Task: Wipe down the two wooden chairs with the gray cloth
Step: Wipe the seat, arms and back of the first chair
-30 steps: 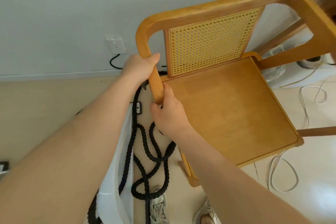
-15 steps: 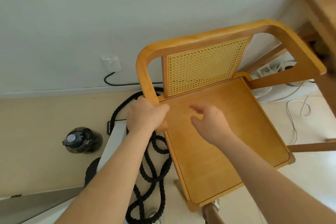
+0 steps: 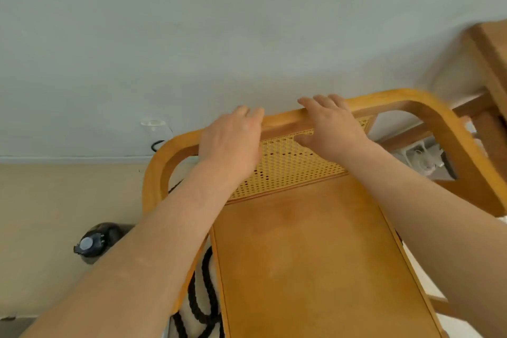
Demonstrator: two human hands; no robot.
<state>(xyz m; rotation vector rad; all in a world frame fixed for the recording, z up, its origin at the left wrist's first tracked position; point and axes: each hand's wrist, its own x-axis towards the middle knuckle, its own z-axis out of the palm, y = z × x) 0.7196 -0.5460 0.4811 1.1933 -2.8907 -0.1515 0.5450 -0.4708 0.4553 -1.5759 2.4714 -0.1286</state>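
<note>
Chair: left hand & right hand on its top rail.
Chair stands in the middle, back toward the wall, seat toward the camera. Left hand lies over the rail, fingers curled over the top edge; grip holds the rail, thumb not visible. Right hand is near it, not touching; fingers go over the top, thumb is under the rail by the cane panel, so this grip holds the rail too. On the floor left of the chair: dark bottle; black rope just beside the seat edge. Socket on wall w/ black cable. Wood tabletop at far right, blurred.
</note>
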